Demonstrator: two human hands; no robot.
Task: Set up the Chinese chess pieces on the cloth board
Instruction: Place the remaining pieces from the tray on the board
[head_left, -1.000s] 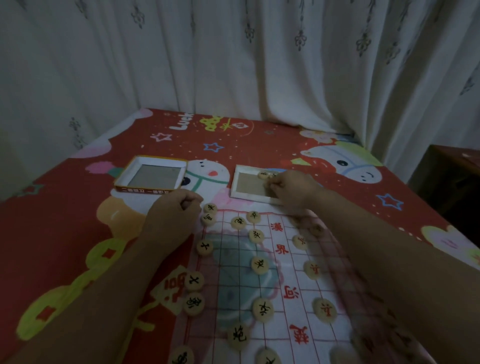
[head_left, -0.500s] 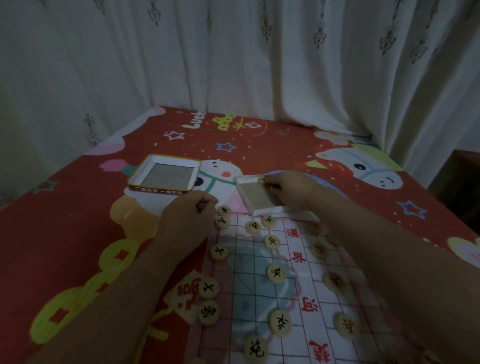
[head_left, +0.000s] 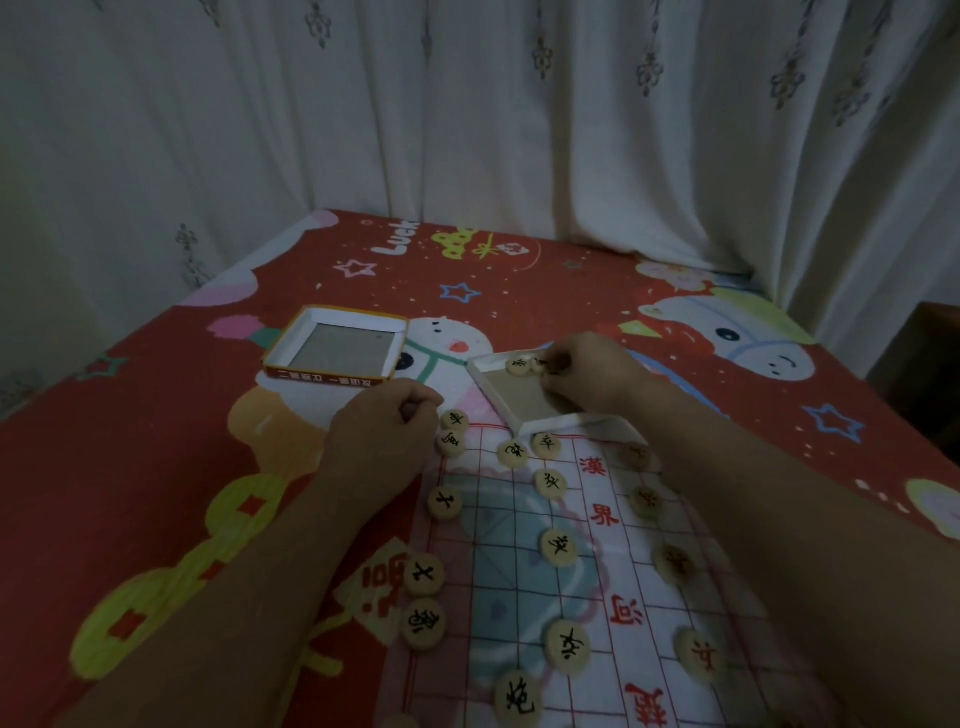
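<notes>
fetching pieces out of the white tray (head_left: 524, 410) at centre frame, with many discs (head_left: 558, 545) already spread over the cloth board (head_left: 498, 525) in the lower half. right hand (head_left: 587, 374) curled over the tray's far corner, fingertips on 1 of the 2 pieces (head_left: 518, 365) lying there; cannot tell whether pinched yet. left hand (head_left: 384, 431) fisted just beside the board's upper left corner, nothing showing inside. next probably calls for a firm pinch, a lift over the tray wall, and a placement on a free crossing without nudging neighbours.
</notes>
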